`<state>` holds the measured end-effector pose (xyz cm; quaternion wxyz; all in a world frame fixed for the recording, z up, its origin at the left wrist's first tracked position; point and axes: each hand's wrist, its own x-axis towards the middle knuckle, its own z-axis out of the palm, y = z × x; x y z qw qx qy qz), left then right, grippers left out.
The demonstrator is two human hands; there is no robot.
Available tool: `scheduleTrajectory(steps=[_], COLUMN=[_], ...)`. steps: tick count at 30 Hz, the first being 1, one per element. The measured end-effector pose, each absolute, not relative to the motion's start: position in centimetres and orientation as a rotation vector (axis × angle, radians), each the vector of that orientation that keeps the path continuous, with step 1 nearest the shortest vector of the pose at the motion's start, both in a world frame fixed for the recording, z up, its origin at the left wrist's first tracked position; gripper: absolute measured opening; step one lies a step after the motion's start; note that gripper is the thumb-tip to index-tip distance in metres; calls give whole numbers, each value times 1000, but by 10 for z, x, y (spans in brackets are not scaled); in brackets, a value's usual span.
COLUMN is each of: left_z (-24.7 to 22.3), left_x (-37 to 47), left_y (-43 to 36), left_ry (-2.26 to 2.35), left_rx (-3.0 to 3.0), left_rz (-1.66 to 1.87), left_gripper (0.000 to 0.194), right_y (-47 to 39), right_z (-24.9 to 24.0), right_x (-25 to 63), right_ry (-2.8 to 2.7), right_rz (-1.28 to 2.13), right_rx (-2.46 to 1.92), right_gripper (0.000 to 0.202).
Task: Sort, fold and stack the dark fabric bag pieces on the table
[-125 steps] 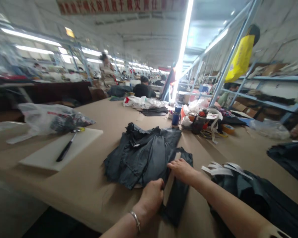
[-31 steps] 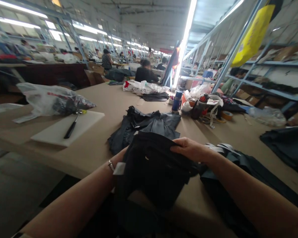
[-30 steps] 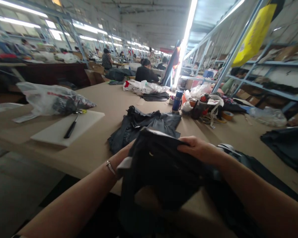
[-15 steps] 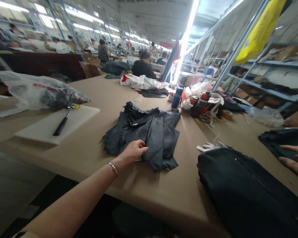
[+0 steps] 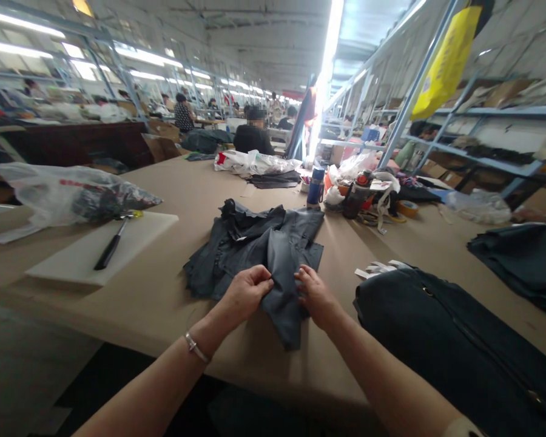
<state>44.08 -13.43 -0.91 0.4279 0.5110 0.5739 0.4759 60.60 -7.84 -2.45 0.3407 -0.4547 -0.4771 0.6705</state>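
A rumpled stack of dark grey cut fabric pieces (image 5: pixel 209 258) lies on the brown-covered table in front of me. My left hand (image 5: pixel 246 294) pinches the near left edge of the top fabric piece (image 5: pixel 282 306), which is drawn up a little towards me. On that piece's right edge, my right hand (image 5: pixel 316 297) has its fingers bent around the cloth; its thumb is partly hidden. The piece's lower corner hangs down between my wrists. To the right lies a thick dark green folded bundle (image 5: pixel 437 328) with metal eyelets and white strips at its far end.
On the left, a black-handled hammer (image 5: pixel 109 249) rests on a white board (image 5: pixel 150 233), with a clear plastic bag (image 5: pixel 50 194) behind. A blue bottle (image 5: pixel 315 187), a dark bottle (image 5: pixel 357 197) and tape (image 5: pixel 407 209) stand beyond the stack. More dark cloth (image 5: pixel 523 258) lies far right.
My right hand has come from the dark cloth at far right to the fabric piece beside my left hand. The piece has been pulled slightly towards me.
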Motion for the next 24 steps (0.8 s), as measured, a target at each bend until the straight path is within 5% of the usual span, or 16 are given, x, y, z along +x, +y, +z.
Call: scheduleTrajectory(steps=[9,16,24], left_z=[-28,-34,-58], left_x=[452,454,446], left_y=[-163,-161,-170], left_ry=[943,715,923], left_rx=[498,250,227], left_rz=[1431,1290,1372], left_gripper=[35,42,29], right_y=[-82,-100,-123], right_z=[-22,5,-6], right_x=[597,579,576], right_ry=[-1148,-2224,-2311], right_rz=[1829,913,1350], right_rx=[-1104,-1078,-764], right_gripper=[32,47,40])
